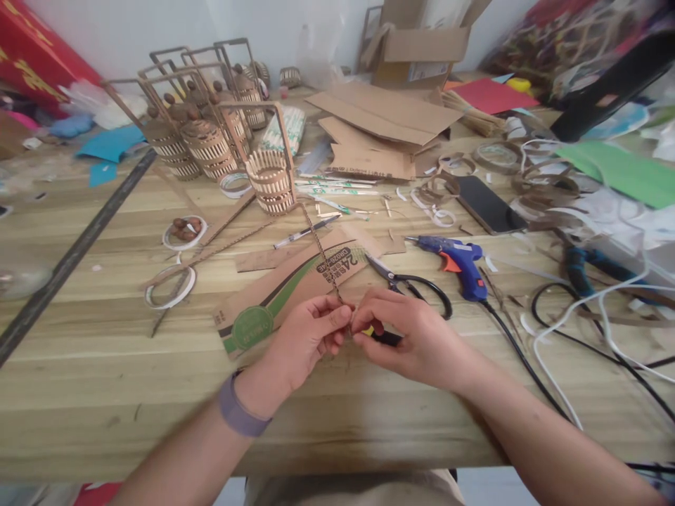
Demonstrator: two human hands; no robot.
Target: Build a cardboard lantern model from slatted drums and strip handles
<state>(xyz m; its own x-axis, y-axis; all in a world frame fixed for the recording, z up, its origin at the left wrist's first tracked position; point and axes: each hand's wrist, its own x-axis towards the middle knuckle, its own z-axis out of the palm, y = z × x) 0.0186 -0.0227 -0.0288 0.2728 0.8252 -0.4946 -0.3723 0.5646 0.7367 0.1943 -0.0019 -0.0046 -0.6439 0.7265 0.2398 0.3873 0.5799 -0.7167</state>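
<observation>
My left hand [316,332] pinches a thin brown-and-black twisted cord [323,251] near its end, thumb against forefinger. The fingers of my right hand [408,334] are closed at the same end, touching the left fingertips; the cord's tip is hidden between them. Under the right hand shows part of a black-and-yellow tool [386,338], its kind covered. The cord runs up to the base of a small bamboo-slat basket [268,179] with a tall squared handle. Printed cardboard [295,292] lies just beyond my hands, with black-handled scissors [416,282] at its right.
A blue glue gun [458,261] lies right of the scissors, its cable trailing forward. Several lidded bamboo baskets [208,144] stand at back left. There are a phone [490,204], a pen [306,232], tape rings [169,287], flat cardboard [387,112] and white cables [590,320].
</observation>
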